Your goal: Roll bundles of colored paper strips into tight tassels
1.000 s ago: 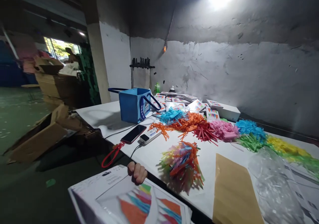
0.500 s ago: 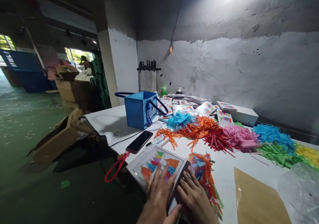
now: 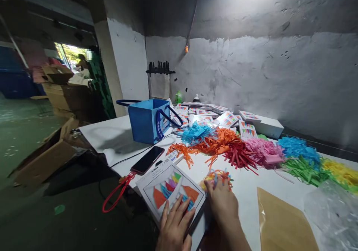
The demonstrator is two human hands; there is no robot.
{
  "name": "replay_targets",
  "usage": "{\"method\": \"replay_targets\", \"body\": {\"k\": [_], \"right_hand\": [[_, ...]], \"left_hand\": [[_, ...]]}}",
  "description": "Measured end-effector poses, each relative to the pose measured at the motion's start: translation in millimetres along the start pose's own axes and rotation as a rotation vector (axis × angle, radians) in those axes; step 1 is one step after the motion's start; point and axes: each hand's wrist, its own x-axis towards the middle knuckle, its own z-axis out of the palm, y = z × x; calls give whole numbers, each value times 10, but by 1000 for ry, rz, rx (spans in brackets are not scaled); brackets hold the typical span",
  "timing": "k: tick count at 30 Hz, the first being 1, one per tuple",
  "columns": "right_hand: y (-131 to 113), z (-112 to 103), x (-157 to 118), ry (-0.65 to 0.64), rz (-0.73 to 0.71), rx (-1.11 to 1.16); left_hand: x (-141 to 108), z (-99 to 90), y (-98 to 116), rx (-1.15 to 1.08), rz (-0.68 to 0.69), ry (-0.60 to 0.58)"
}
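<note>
My left hand [image 3: 175,226] lies with fingers spread on a flat white box [image 3: 149,186] that pictures a colourful tassel garland. The box rests at the table's near edge. Just right of it, my right hand [image 3: 223,202] is closed on a bundle of multicoloured tissue-paper tassels [image 3: 219,175]. Orange, blue and yellow strips stick out beyond its fingers; the rest of the bundle is hidden behind the hand. A dark phone [image 3: 148,159] with a red strap lies left of the box's far corner.
Loose tassels [image 3: 235,146] in several colours run across the white table [image 3: 240,184]. Behind them are piled boxes [image 3: 226,119]. A blue bag [image 3: 144,122] stands back left. Brown paper [image 3: 282,221] and clear plastic [image 3: 332,210] lie right. A cardboard carton [image 3: 44,156] sits left of the table.
My right hand has moved from the box's right edge onto the tassel bundle, which is now bunched up under it. My left hand has slid lower on the box. The view has swung right.
</note>
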Motion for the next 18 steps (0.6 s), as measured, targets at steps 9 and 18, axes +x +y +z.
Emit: {"method": "replay_targets", "body": {"k": [9,18], "right_hand": [[405,239,212,3,-86,185],[1215,94,-1076,495,-673,591]], "left_hand": [[45,-324,-100,-74,62,11],[259,-377,273,-354,61,89]]}}
